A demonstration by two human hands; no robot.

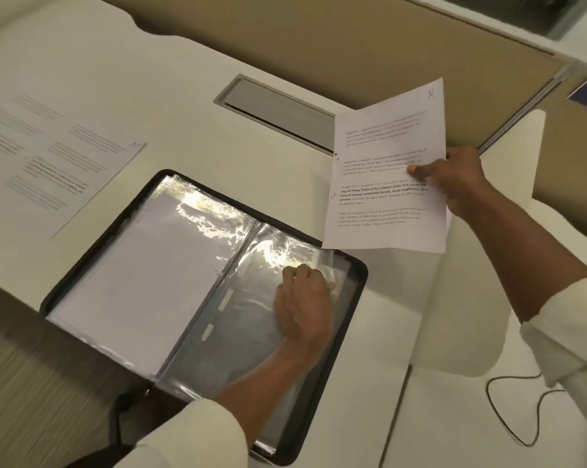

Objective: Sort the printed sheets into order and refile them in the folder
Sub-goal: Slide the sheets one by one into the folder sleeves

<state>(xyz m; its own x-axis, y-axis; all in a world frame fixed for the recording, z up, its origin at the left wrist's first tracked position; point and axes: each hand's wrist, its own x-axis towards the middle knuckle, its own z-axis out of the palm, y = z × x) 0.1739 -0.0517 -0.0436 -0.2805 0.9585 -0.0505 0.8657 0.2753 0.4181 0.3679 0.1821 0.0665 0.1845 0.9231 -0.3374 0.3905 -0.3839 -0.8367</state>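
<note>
- Folder [351, 298] lies open on the white desk [170, 96] in front of you, black zip rim all round, with a clear pocket page on each side of the spine.
- Left-hand page [143, 271]: white paper shows under the plastic. Judged as sheets already refiled; glare hides any print or page number, so order is not confirmed.
- Loose sheets [59, 163] lie overlapping at the far left of the desk, well apart from the folder. These are left to file; the count is not readable.
- Printed sheet [386, 157] is held up in the air just beyond the folder's far right corner. A handwritten 8 [430, 93] marks its top corner, so it reads as the page now in hand.
- Right-hand sleeve [238, 332] looks dark and empty: likely the pocket awaiting sheet 8.
- Your left hand [302, 302] rests on that sleeve, fingers curled at its outer top edge. It appears to pinch the plastic to open the pocket, though the shine blurs the contact.
- Your right hand [457, 177] pinches the sheet at its right edge, thumb on the printed face.
- Status: partway. Insert sheet 8, then the loose pages, then close the folder.
</note>
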